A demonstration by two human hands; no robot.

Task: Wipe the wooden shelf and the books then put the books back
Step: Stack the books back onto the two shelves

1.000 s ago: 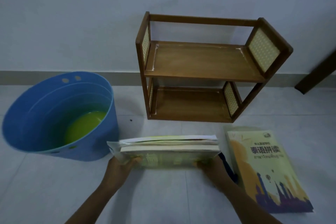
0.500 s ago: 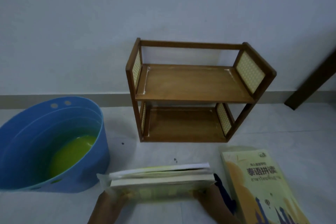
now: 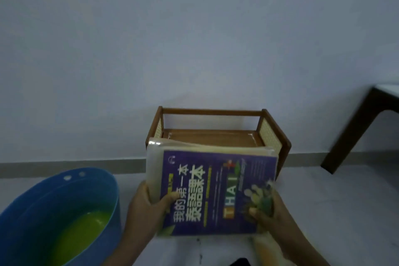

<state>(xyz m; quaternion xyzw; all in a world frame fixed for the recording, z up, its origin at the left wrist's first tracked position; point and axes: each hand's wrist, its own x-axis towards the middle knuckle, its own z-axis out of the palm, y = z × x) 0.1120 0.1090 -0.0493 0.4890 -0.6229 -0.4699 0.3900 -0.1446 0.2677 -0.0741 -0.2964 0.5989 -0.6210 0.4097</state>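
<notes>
I hold a stack of books (image 3: 212, 190) up off the floor, its purple cover with white and yellow lettering facing me. My left hand (image 3: 146, 207) grips the stack's left edge, thumb on the cover. My right hand (image 3: 269, 211) grips the right edge. The stack hangs in front of the small wooden shelf (image 3: 274, 136), which stands against the wall; only its top rail, upper board and right side show, the lower board is hidden. A yellow book (image 3: 262, 246) lies on the floor, partly under my right arm.
A blue tub (image 3: 64, 192) with a yellow-green cloth or liquid inside stands on the floor at the left. A dark table leg (image 3: 354, 129) slants down at the right. The wall (image 3: 194, 39) rises behind the shelf.
Both hands have lifted the stack off the floor and tilted it so the purple cover faces me. The view has tipped upward, so the shelf sits lower in frame.
</notes>
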